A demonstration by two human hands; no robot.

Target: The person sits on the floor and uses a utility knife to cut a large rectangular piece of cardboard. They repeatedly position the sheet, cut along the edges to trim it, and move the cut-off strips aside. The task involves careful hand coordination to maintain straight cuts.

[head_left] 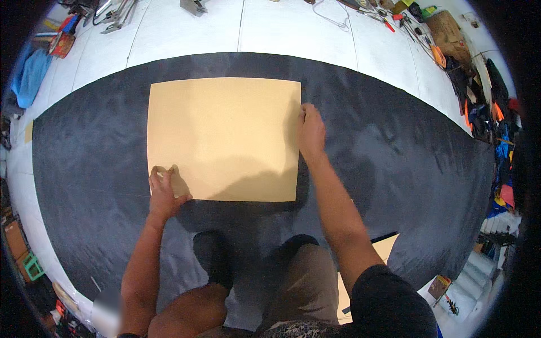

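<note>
A large rectangular tan sheet (pixel 225 129), which looks like cardboard or foam board, lies flat on black cloth-like material (pixel 389 169). At its near left corner, my left hand (pixel 164 194) rests with thumb and fingers spread. Its fingertips touch the sheet and the thumb lies by the near edge. My right hand (pixel 311 132) is at the sheet's right edge, fingers curled together and closed on the edge. The thumb of that hand is partly hidden.
Partly behind my right arm lies another tan piece (pixel 386 248) with a dark edge. White floor (pixel 186 39) surrounds the black material. Tools and clutter (pixel 439 56) line the far right, and a blue bag (pixel 31 76) is at the far left. My knees and feet are at the near side.
</note>
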